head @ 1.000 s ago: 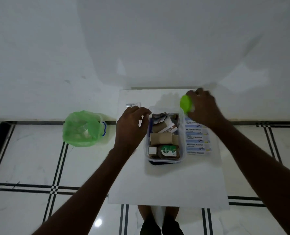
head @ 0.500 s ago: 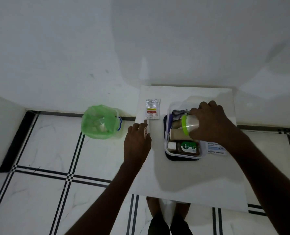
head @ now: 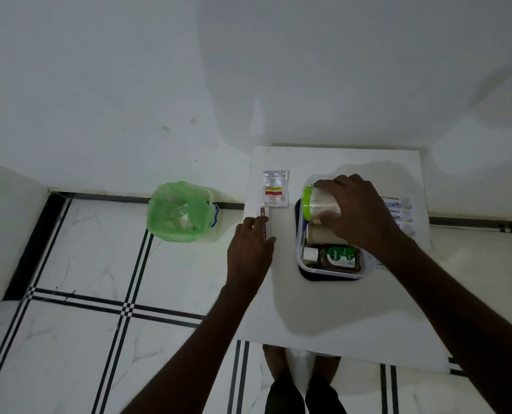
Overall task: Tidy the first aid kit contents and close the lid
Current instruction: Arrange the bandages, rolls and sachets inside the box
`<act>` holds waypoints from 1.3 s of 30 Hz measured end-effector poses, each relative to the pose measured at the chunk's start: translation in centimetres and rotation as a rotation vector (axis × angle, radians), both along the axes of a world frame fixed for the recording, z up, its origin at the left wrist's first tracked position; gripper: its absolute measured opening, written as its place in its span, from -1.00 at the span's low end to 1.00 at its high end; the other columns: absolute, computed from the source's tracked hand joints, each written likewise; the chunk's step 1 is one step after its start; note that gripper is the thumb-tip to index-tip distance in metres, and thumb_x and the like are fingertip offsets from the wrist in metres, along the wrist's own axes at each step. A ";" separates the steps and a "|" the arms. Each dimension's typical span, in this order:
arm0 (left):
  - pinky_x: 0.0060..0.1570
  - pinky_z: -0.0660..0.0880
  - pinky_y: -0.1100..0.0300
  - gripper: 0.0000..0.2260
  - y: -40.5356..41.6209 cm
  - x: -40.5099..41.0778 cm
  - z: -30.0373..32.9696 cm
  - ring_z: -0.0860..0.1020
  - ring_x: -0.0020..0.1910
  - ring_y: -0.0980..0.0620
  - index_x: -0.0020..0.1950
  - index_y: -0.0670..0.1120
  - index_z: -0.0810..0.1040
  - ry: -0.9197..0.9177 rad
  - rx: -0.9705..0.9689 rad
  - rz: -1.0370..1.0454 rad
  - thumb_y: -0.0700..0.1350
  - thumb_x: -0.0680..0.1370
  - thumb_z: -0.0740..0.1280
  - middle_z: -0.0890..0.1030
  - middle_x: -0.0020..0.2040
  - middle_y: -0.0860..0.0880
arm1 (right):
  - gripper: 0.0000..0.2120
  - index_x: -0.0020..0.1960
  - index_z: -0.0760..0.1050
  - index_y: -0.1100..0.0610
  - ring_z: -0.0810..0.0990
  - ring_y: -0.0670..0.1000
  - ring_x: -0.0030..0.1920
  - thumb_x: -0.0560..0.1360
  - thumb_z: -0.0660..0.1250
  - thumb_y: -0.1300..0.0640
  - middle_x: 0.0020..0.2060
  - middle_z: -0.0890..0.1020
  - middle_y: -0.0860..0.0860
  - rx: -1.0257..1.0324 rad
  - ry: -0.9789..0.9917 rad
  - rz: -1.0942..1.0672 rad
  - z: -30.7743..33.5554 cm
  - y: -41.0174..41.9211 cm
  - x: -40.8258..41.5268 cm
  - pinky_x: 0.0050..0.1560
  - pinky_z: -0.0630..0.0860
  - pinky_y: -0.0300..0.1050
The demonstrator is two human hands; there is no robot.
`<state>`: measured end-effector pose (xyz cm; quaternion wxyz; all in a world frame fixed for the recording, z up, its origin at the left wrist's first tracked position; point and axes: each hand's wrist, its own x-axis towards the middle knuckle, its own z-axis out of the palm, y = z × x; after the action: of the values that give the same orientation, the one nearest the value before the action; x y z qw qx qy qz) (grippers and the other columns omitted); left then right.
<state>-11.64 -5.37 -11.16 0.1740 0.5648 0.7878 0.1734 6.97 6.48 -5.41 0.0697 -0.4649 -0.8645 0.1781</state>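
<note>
A clear plastic kit box (head: 301, 258) stands on its dark lid (head: 326, 277) on the white table (head: 323, 318). Inside lie a brown Dettol bottle (head: 338, 258) and a tan roll (head: 320, 234). My right hand (head: 359, 213) grips a clear jar with a green cap (head: 317, 204), lying on its side over the box's far end. My left hand (head: 248, 252) closes on a slim white and brown box (head: 265, 224) at the table's left edge. A white sachet (head: 275, 188) lies just beyond it. Bandage packets (head: 398, 210) lie to the right of the kit box.
A bin lined with a green bag (head: 180, 212) stands on the tiled floor to the left of the table, against the white wall. My feet show below the table's near edge.
My right hand brought the green-capped jar from the table's far right over the kit box and lowered it in. My left hand left the box's rim and went to the slim box.
</note>
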 end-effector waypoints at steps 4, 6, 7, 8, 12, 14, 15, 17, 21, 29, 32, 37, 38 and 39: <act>-0.07 0.57 -0.05 -0.58 0.3 0.1 -0.3 0.54 0.11 -0.15 0.31 -0.09 0.47 0.016 -0.008 0.040 -0.04 0.49 0.43 0.53 0.21 -0.11 | -0.34 0.34 0.46 0.11 0.50 0.16 0.15 0.28 0.57 0.09 0.17 0.59 0.11 -0.054 0.156 -0.030 -0.7 -0.6 0.3 0.16 0.45 0.02; -0.12 0.57 -0.01 -0.54 0.5 0.4 -0.3 0.54 0.08 -0.13 0.32 -0.09 0.45 0.009 -0.023 0.075 -0.04 0.46 0.45 0.49 0.21 -0.11 | -0.35 0.32 0.46 0.11 0.50 0.15 0.17 0.27 0.58 0.10 0.18 0.57 0.11 -0.074 0.221 -0.039 -1.1 -0.8 0.5 0.16 0.43 -0.02; -0.15 0.56 0.01 -0.52 0.6 0.5 -0.4 0.54 0.06 -0.13 0.32 -0.09 0.43 0.007 -0.030 0.085 -0.05 0.45 0.45 0.47 0.21 -0.11 | -0.34 0.33 0.45 0.11 0.49 0.15 0.18 0.27 0.58 0.10 0.20 0.56 0.11 -0.092 0.238 -0.041 -1.2 -0.9 0.6 0.17 0.41 -0.02; -0.17 0.55 0.02 -0.52 0.7 0.7 -0.4 0.54 0.03 -0.13 0.32 -0.10 0.42 0.003 -0.032 0.089 -0.08 0.44 0.45 0.45 0.20 -0.11 | -0.33 0.33 0.44 0.10 0.48 0.15 0.21 0.27 0.58 0.09 0.21 0.54 0.11 -0.112 0.242 -0.043 -1.3 -0.9 0.7 0.19 0.40 -0.01; -0.26 0.45 0.14 -0.60 0.9 1.2 0.2 0.54 -0.06 -0.12 0.22 -0.11 0.43 -0.066 0.044 0.164 -0.18 0.40 0.41 0.44 0.13 -0.10 | -0.28 0.36 0.42 0.11 0.43 0.16 0.27 0.27 0.59 0.04 0.23 0.55 0.10 -0.117 0.191 -0.018 -1.5 -0.9 1.3 0.29 0.40 0.08; -0.25 0.40 0.20 -0.61 0.6 1.2 1.2 0.55 -0.10 -0.07 0.20 -0.10 0.44 -0.126 0.112 0.260 -0.18 0.40 0.42 0.45 0.11 -0.07 | -0.26 0.36 0.43 0.12 0.44 0.16 0.26 0.26 0.58 -0.03 0.23 0.56 0.10 -0.076 0.147 -0.003 -1.4 -0.8 1.6 0.29 0.39 0.07; -0.24 0.40 0.22 -0.61 0.5 1.3 2.0 0.55 -0.11 -0.04 0.20 -0.09 0.45 -0.165 0.154 0.304 -0.18 0.40 0.43 0.46 0.11 -0.05 | -0.26 0.36 0.43 0.12 0.44 0.15 0.26 0.26 0.58 -0.04 0.23 0.56 0.10 -0.074 0.150 -0.016 -1.1 -0.8 1.8 0.29 0.38 0.06; -0.24 0.47 0.22 -0.61 0.1 1.7 3.7 0.57 -0.14 0.00 0.21 -0.09 0.46 -0.259 0.248 0.359 -0.18 0.41 0.45 0.49 0.10 -0.02 | -0.33 0.36 0.43 0.13 0.44 0.14 0.28 0.32 0.55 0.00 0.25 0.56 0.11 -0.087 0.206 -0.071 -0.3 -1.0 1.9 0.28 0.36 0.00; -0.21 0.54 0.33 -0.60 0.4 3.4 7.6 0.60 -0.14 0.10 0.23 -0.06 0.48 -0.504 0.366 0.298 -0.18 0.44 0.49 0.56 0.07 0.03 | -0.70 0.20 0.55 0.09 0.62 0.05 0.03 0.49 0.39 0.05 0.02 0.69 0.05 -0.052 0.400 -0.308 2.4 -1.6 2.7 0.11 0.55 -0.01; -0.06 0.58 0.36 -0.50 3.3 9.3 9.8 0.62 0.02 0.09 0.36 -0.03 0.44 -0.681 0.160 -0.078 -0.10 0.46 0.51 0.66 0.07 -0.03 | -0.71 0.20 0.53 0.13 0.69 0.10 -0.04 0.50 0.40 0.12 0.04 0.67 0.12 -0.405 0.561 -0.598 4.0 -1.9 4.3 -0.17 0.69 0.10; 0.11 0.56 0.06 -0.66 4.0 8.4 7.9 0.57 0.14 -0.03 0.27 -0.07 0.55 -0.282 0.199 -0.207 -0.12 0.50 0.42 0.64 0.16 -0.05 | -0.73 0.17 0.52 0.10 0.69 0.12 -0.03 0.48 0.40 0.13 0.07 0.68 0.12 -0.210 0.404 -0.603 3.7 -1.8 4.9 -0.10 0.67 0.05; 0.28 0.40 -0.13 -0.61 5.5 6.9 5.4 0.45 0.34 -0.17 0.32 0.02 0.55 0.164 0.109 -0.326 -0.01 0.49 0.32 0.56 0.29 -0.10 | -0.57 0.33 0.45 0.14 0.63 0.20 0.10 0.49 0.39 0.10 0.14 0.62 0.19 -0.086 0.142 -0.472 3.0 -1.7 3.7 0.12 0.58 0.11; 0.26 0.40 -0.12 -0.62 5.9 6.8 5.2 0.46 0.32 -0.18 0.33 0.03 0.55 0.167 0.106 -0.337 -0.01 0.50 0.32 0.57 0.28 -0.11 | -0.55 0.35 0.43 0.15 0.61 0.21 0.11 0.49 0.39 0.09 0.14 0.59 0.20 -0.093 0.077 -0.451 2.7 -1.6 3.3 0.12 0.56 0.08; 0.23 0.41 -0.11 -0.63 6.2 6.7 5.0 0.49 0.28 -0.19 0.32 0.03 0.56 0.176 0.115 -0.352 -0.02 0.51 0.33 0.58 0.26 -0.12 | -0.55 0.35 0.43 0.16 0.60 0.23 0.09 0.50 0.39 0.08 0.12 0.55 0.20 -0.097 0.022 -0.437 2.6 -1.5 3.1 0.07 0.53 0.05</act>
<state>-4.92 0.83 -6.11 0.0994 0.7157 0.6780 0.1351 10.06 5.03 -2.81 0.0937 -0.6418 -0.7330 0.2050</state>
